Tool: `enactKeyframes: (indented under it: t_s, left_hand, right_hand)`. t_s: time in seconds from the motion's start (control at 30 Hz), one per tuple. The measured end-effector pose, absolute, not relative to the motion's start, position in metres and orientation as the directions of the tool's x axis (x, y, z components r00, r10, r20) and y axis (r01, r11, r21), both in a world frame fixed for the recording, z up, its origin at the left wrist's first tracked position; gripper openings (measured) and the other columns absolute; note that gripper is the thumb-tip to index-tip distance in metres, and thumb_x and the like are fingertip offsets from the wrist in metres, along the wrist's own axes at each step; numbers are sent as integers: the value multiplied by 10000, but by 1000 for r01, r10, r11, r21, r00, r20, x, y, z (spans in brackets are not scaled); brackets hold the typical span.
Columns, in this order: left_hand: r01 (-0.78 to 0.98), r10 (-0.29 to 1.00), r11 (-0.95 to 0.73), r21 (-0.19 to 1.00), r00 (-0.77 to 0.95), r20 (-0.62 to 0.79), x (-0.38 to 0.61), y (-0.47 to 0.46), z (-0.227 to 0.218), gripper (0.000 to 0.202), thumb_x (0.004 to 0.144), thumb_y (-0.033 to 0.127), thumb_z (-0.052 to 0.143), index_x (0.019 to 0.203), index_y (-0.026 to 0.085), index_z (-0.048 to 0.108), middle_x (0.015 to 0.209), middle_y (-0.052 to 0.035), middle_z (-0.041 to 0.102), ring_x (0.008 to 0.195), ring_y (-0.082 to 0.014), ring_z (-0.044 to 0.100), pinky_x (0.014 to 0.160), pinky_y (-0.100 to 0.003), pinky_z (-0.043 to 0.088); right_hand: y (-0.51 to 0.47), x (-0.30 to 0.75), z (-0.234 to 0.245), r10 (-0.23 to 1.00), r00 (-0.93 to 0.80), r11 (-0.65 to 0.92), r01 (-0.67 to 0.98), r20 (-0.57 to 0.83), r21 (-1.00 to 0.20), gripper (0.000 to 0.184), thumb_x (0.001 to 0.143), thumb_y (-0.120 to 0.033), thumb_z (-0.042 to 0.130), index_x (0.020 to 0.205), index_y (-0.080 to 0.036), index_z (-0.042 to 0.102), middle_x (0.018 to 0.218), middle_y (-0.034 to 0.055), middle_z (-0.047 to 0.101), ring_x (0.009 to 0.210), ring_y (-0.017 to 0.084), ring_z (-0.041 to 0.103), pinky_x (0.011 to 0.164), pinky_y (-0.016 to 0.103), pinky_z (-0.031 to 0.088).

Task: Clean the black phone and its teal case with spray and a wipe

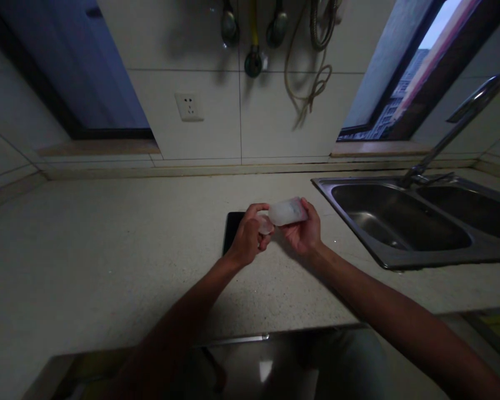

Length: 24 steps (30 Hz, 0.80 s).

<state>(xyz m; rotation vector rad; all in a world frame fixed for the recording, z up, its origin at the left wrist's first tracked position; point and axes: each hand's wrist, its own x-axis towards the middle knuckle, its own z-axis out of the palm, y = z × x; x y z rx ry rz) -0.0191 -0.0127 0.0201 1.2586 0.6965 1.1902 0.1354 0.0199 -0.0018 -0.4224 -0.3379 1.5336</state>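
My left hand (246,240) is closed around a small, clear, rounded piece (265,224), which may be a cap or cup. My right hand (309,233) grips a whitish, translucent, rounded object (285,212) with a pinkish patch at its right end; its exact kind is unclear. Both are held above the counter, close together, and I cannot tell whether they touch. Under and behind my left hand lies a flat black rectangular thing (232,226) like a phone or tablet, partly covered by that hand.
The pale speckled countertop (150,255) runs across the view. A steel double sink (383,258) with a chrome tap (462,119) is at the right. On the tiled wall are a socket (189,106), pipe valves (253,62) and a hanging cord (310,100).
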Motion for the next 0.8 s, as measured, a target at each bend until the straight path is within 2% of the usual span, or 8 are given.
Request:
enactKeyframes:
  t_s: [0.13,0.27,0.4,0.47,0.53,0.63,0.7,0.8]
  left_hand:
    - [-301,913,-79,950,362,190,-21,-14,24,526,766,449,474,1219,182,462,716,20,622,417,-113,480,364,-228,362]
    - [-199,940,-115,973,295,172,-22,-12,20,534,828,408,453,1311,181,449,647,44,590,429,-111,477,400,-220,383]
    - [-74,955,-219,973,189,230,-23,-10,14,434,897,400,443,1281,200,482,898,-28,682,462,-77,475,423,-211,381]
    - [73,936,-322,944,173,306,-24,-9,12,385,920,375,455,1254,192,512,975,-55,685,535,-86,520,502,-229,444]
    - [283,894,-444,850,206,398,-22,-8,9,323,922,310,484,1205,174,561,995,-72,683,666,-119,582,669,-284,519]
    - [556,815,-578,597,350,463,-11,-7,6,252,910,215,514,1128,161,628,1076,-103,674,908,-185,622,918,-382,507]
    - [679,798,-594,431,428,425,1,-5,5,239,912,215,541,1115,161,655,1129,-121,661,1060,-232,602,983,-405,482]
    - [807,825,-543,231,461,328,22,2,4,276,922,297,585,1123,135,684,1118,-154,659,1096,-282,584,949,-420,494]
  right_hand:
    - [21,139,-1,999,-52,-45,-870,0,-491,176,839,-354,685,862,-195,614,768,21,738,654,214,711,509,341,620]
    - [29,150,3,997,26,-6,-908,-71,-420,129,846,-308,685,859,-196,624,761,13,752,670,185,726,562,296,627]
    - [41,171,15,980,161,108,-926,-120,-361,127,900,-315,604,871,-199,645,737,3,754,640,156,720,550,257,611]
    - [48,182,20,966,222,166,-925,-134,-342,148,909,-328,584,869,-200,646,733,-2,752,632,149,715,552,255,610]
    - [54,192,22,957,253,194,-921,-141,-338,166,905,-350,583,874,-201,650,741,-5,752,641,148,716,559,255,610]
    - [59,201,21,952,264,198,-918,-155,-345,204,917,-373,557,884,-198,657,740,1,750,644,152,715,567,266,613]
    - [61,203,20,947,266,189,-915,-182,-357,243,944,-381,517,873,-194,655,722,8,747,627,157,711,551,272,608]
    - [61,205,20,942,268,179,-911,-204,-372,265,957,-389,499,866,-194,653,695,7,739,603,155,702,535,270,599]
